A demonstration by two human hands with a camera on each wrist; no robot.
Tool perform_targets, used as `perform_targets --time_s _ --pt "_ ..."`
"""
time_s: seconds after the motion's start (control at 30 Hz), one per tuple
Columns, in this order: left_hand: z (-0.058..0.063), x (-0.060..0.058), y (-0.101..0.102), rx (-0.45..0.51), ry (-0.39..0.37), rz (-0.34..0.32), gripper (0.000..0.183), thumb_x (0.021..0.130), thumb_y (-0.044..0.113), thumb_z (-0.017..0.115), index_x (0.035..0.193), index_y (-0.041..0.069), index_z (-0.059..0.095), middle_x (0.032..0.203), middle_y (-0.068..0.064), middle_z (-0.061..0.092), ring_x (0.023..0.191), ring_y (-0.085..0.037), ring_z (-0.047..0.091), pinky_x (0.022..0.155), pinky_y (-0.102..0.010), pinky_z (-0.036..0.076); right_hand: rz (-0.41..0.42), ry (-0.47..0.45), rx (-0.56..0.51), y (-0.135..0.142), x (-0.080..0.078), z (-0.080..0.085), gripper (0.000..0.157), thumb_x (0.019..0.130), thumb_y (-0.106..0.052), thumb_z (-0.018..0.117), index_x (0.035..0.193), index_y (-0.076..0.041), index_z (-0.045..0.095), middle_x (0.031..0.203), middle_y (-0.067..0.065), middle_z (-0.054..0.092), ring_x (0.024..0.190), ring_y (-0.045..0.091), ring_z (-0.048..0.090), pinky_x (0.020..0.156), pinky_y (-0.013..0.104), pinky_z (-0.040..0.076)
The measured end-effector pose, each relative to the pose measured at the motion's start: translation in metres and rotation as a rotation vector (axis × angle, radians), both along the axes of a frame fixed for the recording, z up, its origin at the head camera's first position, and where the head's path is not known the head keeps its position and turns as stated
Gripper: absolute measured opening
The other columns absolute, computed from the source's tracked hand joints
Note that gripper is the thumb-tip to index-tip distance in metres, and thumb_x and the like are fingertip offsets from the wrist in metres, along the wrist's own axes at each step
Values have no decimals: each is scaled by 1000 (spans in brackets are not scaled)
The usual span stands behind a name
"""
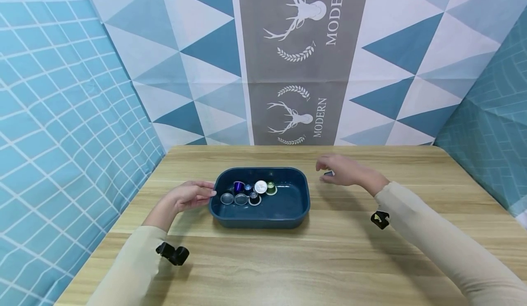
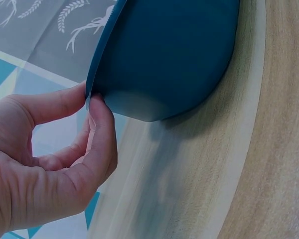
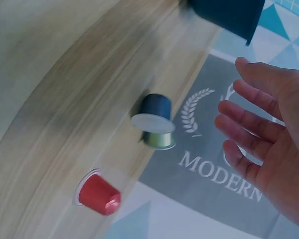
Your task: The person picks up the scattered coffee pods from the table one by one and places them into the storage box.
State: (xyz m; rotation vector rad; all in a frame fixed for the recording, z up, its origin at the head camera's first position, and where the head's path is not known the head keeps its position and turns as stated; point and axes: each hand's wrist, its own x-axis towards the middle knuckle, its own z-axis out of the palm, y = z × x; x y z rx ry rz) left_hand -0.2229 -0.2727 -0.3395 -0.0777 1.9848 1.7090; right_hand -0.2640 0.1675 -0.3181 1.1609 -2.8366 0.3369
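A dark blue rectangular tray (image 1: 288, 203) stands on the table with several coffee capsules in its left half, among them a purple capsule (image 1: 239, 187), a green capsule (image 1: 271, 188) and a dark capsule (image 1: 254, 199). At the tray's left end my left hand (image 1: 192, 195) pinches the rim (image 2: 93, 74) between thumb and finger. My right hand (image 1: 345, 170) hovers off the tray's right side, its fingers spread and loosely bent, holding nothing in the right wrist view. Near it on the table are a dark blue capsule (image 3: 155, 108), a green capsule (image 3: 159, 140) and a red capsule (image 3: 98, 193).
The wooden table (image 1: 263, 269) extends in front of the tray and to both sides. Behind it hangs a patterned cloth (image 1: 296, 68) with deer heads and triangles. A blue checked cloth (image 1: 61, 114) covers the left side, and a teal one (image 1: 486, 136) the right.
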Motion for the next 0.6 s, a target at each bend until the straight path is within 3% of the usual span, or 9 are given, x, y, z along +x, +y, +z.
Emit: perform_targets --time_s 0.6 --pt "-1 1 2 -15 4 11 57 93 6 59 140 -13 32 85 6 66 78 -2 64 77 -17 56 -56 54 110 14 -22 -25 20 84 -14 73 99 -5 65 99 10 62 84 20 59 75 38 52"
